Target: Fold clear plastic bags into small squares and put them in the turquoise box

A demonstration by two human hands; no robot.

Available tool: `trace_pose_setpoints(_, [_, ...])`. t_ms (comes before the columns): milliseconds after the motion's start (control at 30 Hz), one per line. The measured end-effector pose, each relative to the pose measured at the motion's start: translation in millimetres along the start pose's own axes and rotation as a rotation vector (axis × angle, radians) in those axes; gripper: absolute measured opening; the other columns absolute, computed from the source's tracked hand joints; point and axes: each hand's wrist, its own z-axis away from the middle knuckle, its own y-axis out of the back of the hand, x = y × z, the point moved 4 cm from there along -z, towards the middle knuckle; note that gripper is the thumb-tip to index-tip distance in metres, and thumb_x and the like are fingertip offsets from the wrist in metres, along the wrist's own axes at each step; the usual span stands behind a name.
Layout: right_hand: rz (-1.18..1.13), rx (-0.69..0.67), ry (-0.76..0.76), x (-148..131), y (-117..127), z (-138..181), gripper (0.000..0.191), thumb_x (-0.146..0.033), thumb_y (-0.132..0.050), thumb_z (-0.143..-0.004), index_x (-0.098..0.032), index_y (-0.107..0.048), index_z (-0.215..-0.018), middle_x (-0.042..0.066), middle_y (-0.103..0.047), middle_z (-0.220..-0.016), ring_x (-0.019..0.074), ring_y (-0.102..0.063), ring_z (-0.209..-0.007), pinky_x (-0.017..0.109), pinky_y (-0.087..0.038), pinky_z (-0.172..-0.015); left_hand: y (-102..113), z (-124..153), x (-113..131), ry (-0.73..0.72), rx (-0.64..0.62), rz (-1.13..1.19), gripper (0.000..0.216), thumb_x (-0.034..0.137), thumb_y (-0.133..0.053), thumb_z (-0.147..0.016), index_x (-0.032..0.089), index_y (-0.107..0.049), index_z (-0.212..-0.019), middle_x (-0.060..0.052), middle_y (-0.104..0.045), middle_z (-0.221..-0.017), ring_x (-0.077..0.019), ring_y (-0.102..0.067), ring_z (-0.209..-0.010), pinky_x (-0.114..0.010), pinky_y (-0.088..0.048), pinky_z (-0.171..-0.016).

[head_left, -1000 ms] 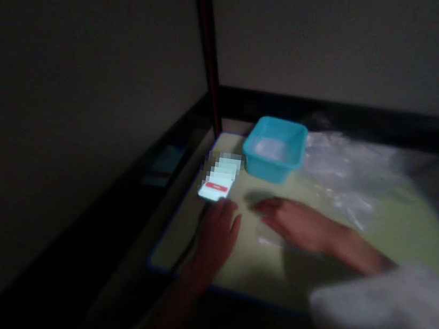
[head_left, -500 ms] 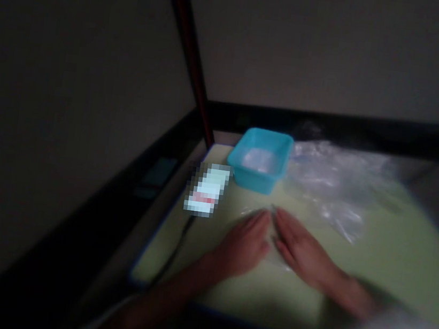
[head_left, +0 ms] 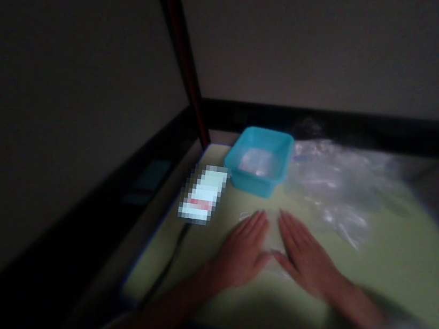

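Near edge of the table: left hand (head_left: 242, 251) and right hand (head_left: 305, 254) lie palm-down and flat on the green mat (head_left: 394, 252), fingers straight and gripping nothing, pressing a thin clear plastic piece (head_left: 270, 236) between and under them; its long axis seems to run away from the person toward the tub, though the blur leaves this uncertain. Left of the hands, a lit phone (head_left: 203, 193) with a dark cable (head_left: 168, 265) trailing nearward. Farther back, a turquoise tub (head_left: 255, 183) stands upright holding something pale and translucent, with a heap of clear plastic (head_left: 338, 185) just beside it on the right.
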Motion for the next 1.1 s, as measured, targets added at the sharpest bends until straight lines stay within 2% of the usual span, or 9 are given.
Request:
trace_pose_setpoints(133, [-0.049, -0.039, -0.007, 2, 3, -2, 0.077, -0.047, -0.039, -0.093, -0.012, 0.001, -0.149, 0.019, -0.017, -0.152, 0.0281, -0.018, -0.14, 0.05, -0.028, -0.111, -2, 0, -2, -0.015, 0.01, 0.037, 0.065, 0.042, -0.044, -0.091, 0.004, -0.028, -0.14, -0.022, -0.023, -0.15, -0.028, -0.015, -0.141, -0.045, -0.024, -0.114])
trace_pose_setpoints(267, [-0.174, -0.075, -0.012, 12, 20, -6, 0.069, -0.045, -0.033, -0.095, -0.013, -0.006, -0.15, 0.018, -0.018, -0.153, 0.026, -0.016, -0.141, 0.049, -0.028, -0.111, 6, 1, -10, -0.021, 0.066, 0.13, 0.067, 0.034, -0.044, -0.091, 0.003, -0.017, -0.144, -0.022, -0.016, -0.152, -0.0256, -0.01, -0.143, -0.045, -0.025, -0.114])
trace_pose_setpoints(333, [-0.202, -0.077, -0.015, 18, 34, -8, 0.063, -0.044, -0.034, -0.095, -0.015, -0.018, -0.148, 0.017, -0.026, -0.151, 0.0265, -0.022, -0.14, 0.049, -0.031, -0.109, 13, 4, -16, -0.004, 0.094, 0.168, 0.064, 0.031, -0.045, -0.091, 0.004, -0.02, -0.144, -0.021, -0.017, -0.152, -0.0248, -0.012, -0.143, -0.045, -0.026, -0.113])
trace_pose_setpoints(400, [-0.207, -0.111, 0.044, 19, 48, -7, 0.048, -0.041, -0.037, -0.095, -0.018, -0.041, -0.138, 0.014, -0.044, -0.141, 0.026, -0.039, -0.131, 0.047, -0.039, -0.104, 19, 10, -21, -0.006, 0.112, 0.181, 0.055, 0.028, -0.046, -0.091, 0.009, -0.031, -0.14, -0.018, -0.025, -0.151, -0.0239, -0.018, -0.142, -0.045, -0.029, -0.112])
trace_pose_setpoints(500, [-0.167, -0.237, 0.237, 10, 58, -3, 0.029, -0.034, -0.04, -0.095, -0.019, -0.064, -0.104, 0.01, -0.065, -0.103, 0.0219, -0.06, -0.098, 0.039, -0.049, -0.085, 26, 23, -20, -0.076, 0.13, 0.173, 0.038, 0.023, -0.047, -0.091, 0.017, -0.047, -0.129, -0.011, -0.043, -0.142, -0.0203, -0.033, -0.136, -0.042, -0.035, -0.109])
trace_pose_setpoints(600, [-0.076, -0.3, 0.352, -2, 59, 3, 0.024, -0.032, -0.046, -0.092, -0.018, -0.065, -0.085, 0.007, -0.063, -0.083, 0.0208, -0.058, -0.082, 0.037, -0.046, -0.075, 28, 34, -12, -0.181, 0.163, 0.138, 0.031, 0.021, -0.049, -0.09, 0.018, -0.053, -0.121, -0.009, -0.057, -0.129, -0.0183, -0.046, -0.127, -0.039, -0.04, -0.105])
trace_pose_setpoints(700, [-0.038, -0.291, 0.389, -11, 56, 6, 0.02, -0.028, -0.048, -0.089, -0.018, -0.064, -0.082, 0.006, -0.062, -0.082, 0.0209, -0.056, -0.082, 0.037, -0.042, -0.076, 27, 38, -3, -0.241, 0.161, 0.093, 0.028, 0.021, -0.053, -0.088, 0.016, -0.055, -0.115, -0.009, -0.062, -0.12, -0.02, -0.052, -0.118, -0.039, -0.043, -0.101])
trace_pose_setpoints(833, [0.016, -0.295, 0.436, -17, 53, 7, 0.018, -0.019, -0.047, -0.088, -0.017, -0.063, -0.079, 0.005, -0.061, -0.081, 0.0202, -0.054, -0.08, 0.037, -0.039, -0.075, 22, 37, 0, -0.232, 0.097, 0.052, 0.024, 0.022, -0.059, -0.082, 0.016, -0.059, -0.106, -0.009, -0.064, -0.113, -0.022, -0.057, -0.107, -0.039, -0.047, -0.095])
trace_pose_setpoints(1100, [0.012, -0.239, 0.342, -4, 57, 4, 0.019, -0.021, -0.04, -0.09, -0.017, -0.058, -0.082, 0.006, -0.059, -0.077, 0.0206, -0.054, -0.074, 0.036, -0.04, -0.071, 18, 39, -8, -0.211, 0.185, 0.002, 0.023, 0.019, -0.058, -0.083, 0.015, -0.06, -0.105, -0.009, -0.066, -0.11, -0.0217, -0.06, -0.103, -0.038, -0.05, -0.091])
